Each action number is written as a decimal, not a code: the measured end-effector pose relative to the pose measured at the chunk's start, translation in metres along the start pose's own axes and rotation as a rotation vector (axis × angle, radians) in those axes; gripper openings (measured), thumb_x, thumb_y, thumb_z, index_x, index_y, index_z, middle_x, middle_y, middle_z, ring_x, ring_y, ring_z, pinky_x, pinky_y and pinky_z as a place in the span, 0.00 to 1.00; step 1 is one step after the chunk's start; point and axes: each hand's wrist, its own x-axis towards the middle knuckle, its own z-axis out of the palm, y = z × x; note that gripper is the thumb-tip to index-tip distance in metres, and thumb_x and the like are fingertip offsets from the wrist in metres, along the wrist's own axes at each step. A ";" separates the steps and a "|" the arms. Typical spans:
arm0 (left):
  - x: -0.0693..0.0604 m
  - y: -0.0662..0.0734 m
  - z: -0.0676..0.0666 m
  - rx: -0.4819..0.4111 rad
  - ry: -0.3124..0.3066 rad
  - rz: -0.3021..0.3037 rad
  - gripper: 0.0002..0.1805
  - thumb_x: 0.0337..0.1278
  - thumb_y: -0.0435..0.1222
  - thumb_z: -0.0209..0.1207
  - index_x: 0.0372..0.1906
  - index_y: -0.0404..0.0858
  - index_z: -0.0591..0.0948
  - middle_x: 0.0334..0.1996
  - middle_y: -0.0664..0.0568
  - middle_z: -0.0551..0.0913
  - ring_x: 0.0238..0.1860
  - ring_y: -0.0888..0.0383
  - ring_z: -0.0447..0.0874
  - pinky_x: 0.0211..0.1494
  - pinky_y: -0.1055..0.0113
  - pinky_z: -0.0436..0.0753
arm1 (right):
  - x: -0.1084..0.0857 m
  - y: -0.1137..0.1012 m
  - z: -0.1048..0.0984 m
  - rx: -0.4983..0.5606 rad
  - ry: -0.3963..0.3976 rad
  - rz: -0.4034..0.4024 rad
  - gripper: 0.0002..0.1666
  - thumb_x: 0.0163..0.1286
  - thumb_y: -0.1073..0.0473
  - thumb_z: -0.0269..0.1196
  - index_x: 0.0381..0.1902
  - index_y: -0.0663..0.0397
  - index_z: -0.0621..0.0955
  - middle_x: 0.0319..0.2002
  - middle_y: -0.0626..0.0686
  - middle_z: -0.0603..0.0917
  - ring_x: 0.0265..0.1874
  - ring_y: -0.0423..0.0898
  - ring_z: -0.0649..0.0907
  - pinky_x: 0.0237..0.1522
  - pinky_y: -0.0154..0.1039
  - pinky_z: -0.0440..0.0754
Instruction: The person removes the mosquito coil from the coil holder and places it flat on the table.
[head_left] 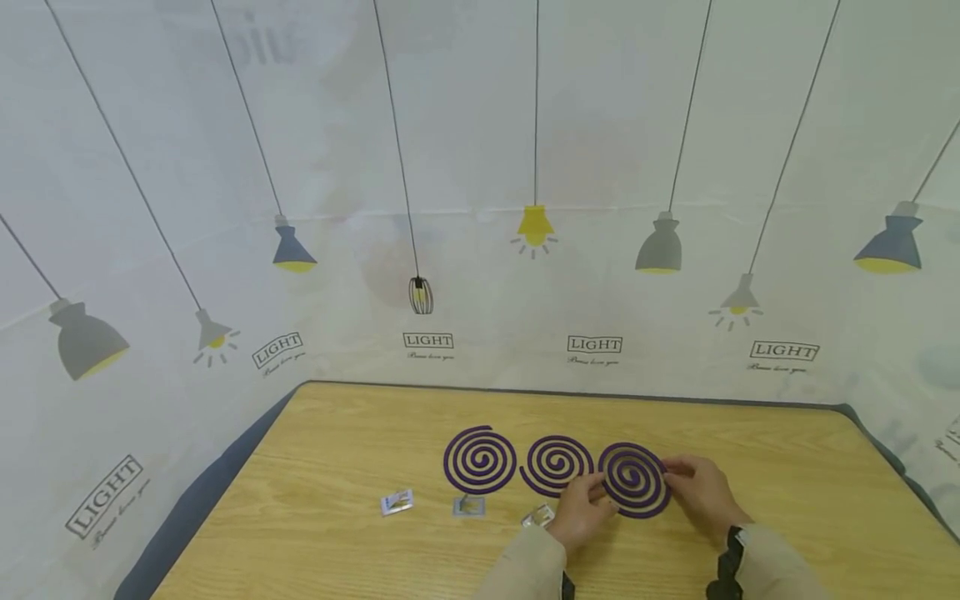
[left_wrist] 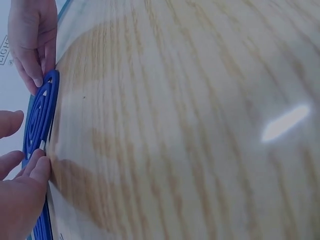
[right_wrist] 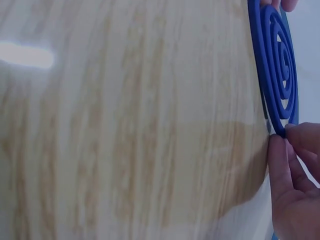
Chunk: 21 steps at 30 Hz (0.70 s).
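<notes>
Three purple mosquito coils are in a row in the head view: a left coil (head_left: 447, 460), a middle coil (head_left: 588, 457) and a right coil (head_left: 632, 477). They look blue in the wrist views. My right hand (head_left: 705, 493) pinches the right coil's edge between thumb and fingers, as the right wrist view also shows. On its opposite edge my left hand (head_left: 581, 512) holds the coil with its fingertips, one finger sticking out apart. The coil (right_wrist: 270, 85) appears edge-on from the right wrist. Small silvery pieces, seemingly coil stands, lie nearby: one left piece (head_left: 397, 502), one middle piece (head_left: 469, 506), one right piece (head_left: 538, 516) beside my left hand.
A wood-grain table (head_left: 315, 483) with a dark edge supports everything. Behind it and at the sides hangs a pale wall covering (head_left: 487, 275) printed with lamps and lettering. Bright light reflects off the tabletop in both wrist views.
</notes>
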 end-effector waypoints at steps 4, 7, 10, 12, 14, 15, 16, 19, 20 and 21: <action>0.001 0.000 -0.001 0.007 -0.021 -0.025 0.27 0.47 0.29 0.59 0.56 0.29 0.68 0.48 0.43 0.76 0.50 0.51 0.74 0.51 0.67 0.73 | 0.001 0.000 -0.002 0.002 -0.008 0.005 0.15 0.58 0.70 0.56 0.43 0.73 0.75 0.38 0.66 0.79 0.37 0.57 0.79 0.41 0.49 0.76; 0.001 0.001 -0.001 0.002 -0.029 -0.034 0.28 0.47 0.30 0.60 0.57 0.30 0.67 0.49 0.44 0.76 0.51 0.51 0.73 0.53 0.64 0.72 | 0.001 -0.001 -0.003 -0.001 -0.011 0.016 0.15 0.58 0.69 0.56 0.43 0.73 0.75 0.37 0.66 0.79 0.37 0.57 0.79 0.40 0.49 0.76; 0.000 0.002 -0.001 0.004 -0.034 -0.034 0.29 0.46 0.31 0.61 0.57 0.32 0.67 0.50 0.44 0.75 0.52 0.51 0.72 0.56 0.61 0.70 | 0.002 -0.002 -0.004 -0.001 -0.013 0.030 0.15 0.58 0.69 0.56 0.43 0.73 0.75 0.36 0.65 0.80 0.36 0.56 0.79 0.39 0.48 0.76; -0.001 0.003 -0.001 0.000 -0.040 -0.033 0.30 0.45 0.31 0.62 0.57 0.33 0.67 0.51 0.44 0.74 0.53 0.50 0.71 0.56 0.60 0.69 | 0.003 -0.002 -0.004 -0.004 -0.015 0.031 0.15 0.58 0.69 0.56 0.43 0.74 0.75 0.36 0.65 0.80 0.35 0.56 0.79 0.38 0.47 0.77; -0.001 0.003 -0.001 0.002 -0.049 -0.027 0.31 0.45 0.31 0.62 0.58 0.33 0.67 0.53 0.44 0.73 0.54 0.50 0.70 0.57 0.60 0.68 | 0.003 -0.002 -0.004 -0.004 -0.015 0.030 0.15 0.58 0.70 0.56 0.43 0.74 0.75 0.35 0.64 0.80 0.35 0.55 0.79 0.38 0.47 0.77; -0.001 0.003 -0.001 0.000 -0.053 -0.024 0.31 0.45 0.31 0.62 0.58 0.33 0.67 0.53 0.44 0.72 0.55 0.49 0.70 0.56 0.60 0.69 | 0.003 -0.002 -0.004 -0.001 -0.017 0.029 0.15 0.58 0.70 0.56 0.43 0.74 0.75 0.35 0.64 0.80 0.35 0.55 0.79 0.38 0.46 0.77; -0.001 0.003 -0.001 -0.003 -0.054 -0.025 0.31 0.45 0.31 0.62 0.58 0.33 0.67 0.53 0.43 0.72 0.55 0.49 0.69 0.56 0.61 0.69 | 0.003 -0.002 -0.004 0.005 -0.018 0.031 0.15 0.58 0.70 0.56 0.43 0.74 0.75 0.35 0.64 0.80 0.34 0.55 0.80 0.37 0.46 0.77; -0.001 0.003 -0.001 -0.011 -0.060 -0.028 0.31 0.45 0.32 0.62 0.58 0.33 0.66 0.54 0.43 0.71 0.55 0.49 0.69 0.55 0.61 0.70 | 0.003 -0.002 -0.003 0.021 -0.022 0.035 0.15 0.58 0.70 0.55 0.43 0.75 0.75 0.35 0.63 0.80 0.34 0.53 0.80 0.36 0.44 0.78; -0.001 0.003 -0.001 -0.015 -0.061 -0.033 0.31 0.45 0.32 0.62 0.58 0.33 0.66 0.54 0.43 0.71 0.55 0.49 0.69 0.55 0.61 0.70 | 0.003 -0.002 -0.003 0.023 -0.022 0.036 0.15 0.58 0.70 0.55 0.43 0.75 0.75 0.34 0.62 0.80 0.33 0.53 0.80 0.36 0.43 0.78; -0.001 0.003 -0.001 -0.015 -0.061 -0.038 0.31 0.45 0.32 0.62 0.58 0.34 0.66 0.55 0.44 0.71 0.56 0.49 0.68 0.56 0.61 0.70 | 0.003 -0.002 -0.003 0.024 -0.022 0.039 0.15 0.58 0.70 0.55 0.43 0.75 0.75 0.34 0.62 0.80 0.33 0.53 0.80 0.36 0.43 0.78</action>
